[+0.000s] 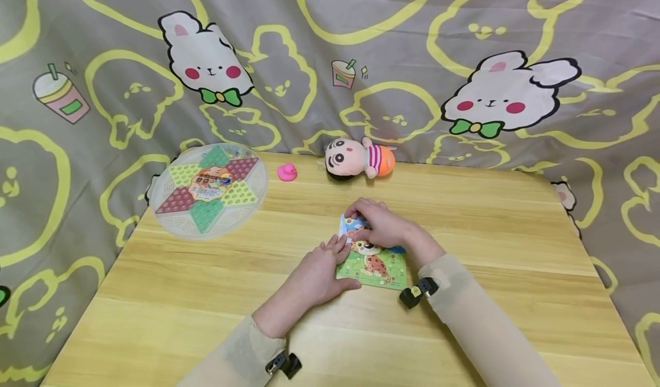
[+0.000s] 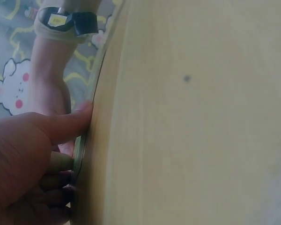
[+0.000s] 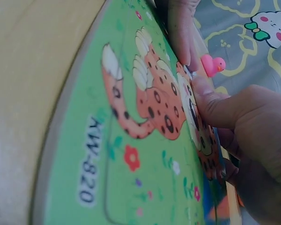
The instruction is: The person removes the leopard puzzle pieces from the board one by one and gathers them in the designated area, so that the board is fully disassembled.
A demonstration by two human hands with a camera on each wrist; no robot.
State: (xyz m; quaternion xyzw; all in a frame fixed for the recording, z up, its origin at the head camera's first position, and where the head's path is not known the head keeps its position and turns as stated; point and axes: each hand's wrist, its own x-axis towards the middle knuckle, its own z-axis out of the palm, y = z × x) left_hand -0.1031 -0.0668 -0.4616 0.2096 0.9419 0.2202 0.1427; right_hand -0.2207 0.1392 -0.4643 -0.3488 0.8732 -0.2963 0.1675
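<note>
A small jigsaw puzzle [image 1: 374, 269] lies flat on the table, showing a spotted cartoon leopard on green grass. Along its left edge rest the fingers of my left hand [image 1: 322, 269], fairly straight, and the thumb touches the bottom edge near the corner. Over the upper part is my right hand [image 1: 384, 223], with bent fingers. In the right wrist view, its thumb and fingers pinch a puzzle piece [image 3: 208, 159] at the leopard's head. The right hand covers much of the puzzle's top. "KW-820" is printed on the green part.
A round Chinese checkers board [image 1: 211, 186] stands at the table's back left. Beside it sits a pink rubber duck [image 1: 287, 172]. A plush doll [image 1: 358, 157] in a striped shirt lies at the back edge, before a patterned curtain [image 1: 309, 60]. The wooden table [image 1: 490, 221] extends around the puzzle.
</note>
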